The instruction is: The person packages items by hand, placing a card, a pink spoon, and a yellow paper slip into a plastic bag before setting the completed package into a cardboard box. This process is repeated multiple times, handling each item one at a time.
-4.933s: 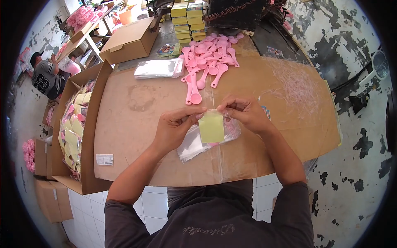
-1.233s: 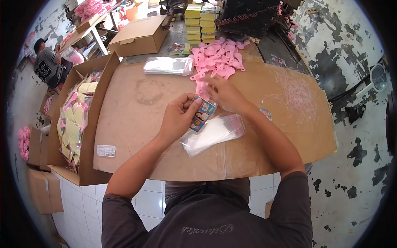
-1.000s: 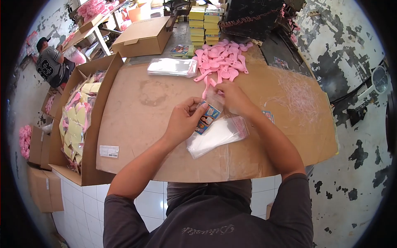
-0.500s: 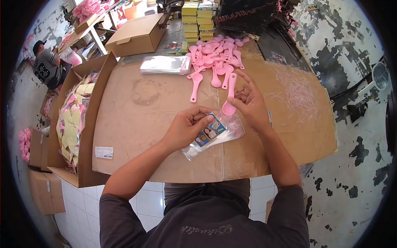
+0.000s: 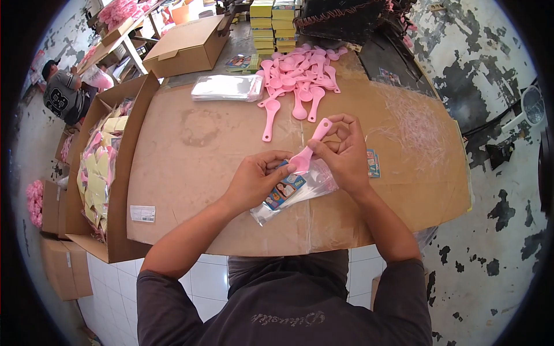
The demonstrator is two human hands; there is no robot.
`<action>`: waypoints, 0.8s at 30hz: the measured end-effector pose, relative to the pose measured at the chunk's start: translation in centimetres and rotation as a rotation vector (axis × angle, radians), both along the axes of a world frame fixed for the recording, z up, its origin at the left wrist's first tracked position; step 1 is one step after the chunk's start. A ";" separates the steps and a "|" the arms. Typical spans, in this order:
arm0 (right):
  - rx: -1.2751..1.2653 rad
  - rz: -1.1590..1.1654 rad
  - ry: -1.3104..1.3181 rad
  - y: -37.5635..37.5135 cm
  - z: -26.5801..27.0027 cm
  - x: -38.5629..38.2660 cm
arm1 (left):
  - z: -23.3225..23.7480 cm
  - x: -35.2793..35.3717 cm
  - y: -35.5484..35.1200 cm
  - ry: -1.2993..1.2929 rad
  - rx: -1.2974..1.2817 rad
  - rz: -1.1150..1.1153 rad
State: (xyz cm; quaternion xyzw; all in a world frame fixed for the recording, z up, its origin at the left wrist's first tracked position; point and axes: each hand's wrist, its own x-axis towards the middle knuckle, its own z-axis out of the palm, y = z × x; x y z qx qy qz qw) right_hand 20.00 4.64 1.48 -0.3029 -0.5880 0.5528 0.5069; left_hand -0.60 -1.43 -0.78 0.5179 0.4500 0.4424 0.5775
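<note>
My right hand (image 5: 344, 154) pinches a pink plastic measuring spoon (image 5: 316, 140) by its handle, tilted with the bowl down to the left. The bowl meets the thumb of my left hand (image 5: 258, 177) at the top of a small blue printed card (image 5: 284, 192). That card is pinched between my left thumb and fingers. Under both hands lie clear plastic bags (image 5: 314, 187) on the cardboard-covered table (image 5: 190, 167). Beyond my hands is a heap of pink spoons (image 5: 300, 75), with one spoon (image 5: 270, 120) lying apart in front.
A stack of clear bags (image 5: 227, 88) lies left of the heap. Tall stacks of cards (image 5: 273, 26) stand behind. At left, an open carton (image 5: 133, 167) holds packed pink and yellow pieces. More cards (image 5: 374, 164) lie by my right wrist. A person (image 5: 63, 92) sits far left.
My right hand has brought the spoon down and left, tilting it so its bowl now meets the card at my left thumb. More of the cards beside my right wrist shows.
</note>
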 end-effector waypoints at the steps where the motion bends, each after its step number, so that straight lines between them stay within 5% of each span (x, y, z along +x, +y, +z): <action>1: 0.027 0.006 0.010 -0.2 -0.5 -0.2 | 0.2 0.1 0.0 0.000 -0.003 0.006; 3: 0.083 0.018 0.031 -0.1 -2.1 -0.6 | 0.3 0.1 0.0 -0.052 -0.008 0.014; 5: 0.365 0.084 -0.253 0.7 -2.4 0.6 | 0.3 0.0 0.0 -0.088 -0.026 -0.005; 7: 0.394 0.168 -0.338 1.4 -2.2 1.6 | 0.3 -0.5 0.1 -0.104 -0.058 -0.049; 11: 0.131 0.339 -0.057 0.9 0.0 1.4 | 0.8 -0.5 0.1 -0.111 -0.025 -0.086; 16: 0.458 0.494 -0.319 0.3 1.8 1.9 | 0.4 -0.8 0.3 -0.100 -0.020 -0.093; 19: 0.520 0.445 -0.383 -0.1 2.5 1.8 | 1.0 -0.4 0.2 -0.156 0.111 0.017; 21: 0.564 0.410 -0.373 -0.6 4.5 2.3 | 3.6 -1.4 -1.0 0.341 0.699 0.268; 22: 0.657 0.355 -0.393 -0.9 5.6 2.6 | 6.0 -2.2 -2.7 0.382 0.867 0.299; 24: 0.836 0.240 -0.438 -1.3 7.8 3.4 | 8.9 -2.6 -8.3 0.029 0.955 0.186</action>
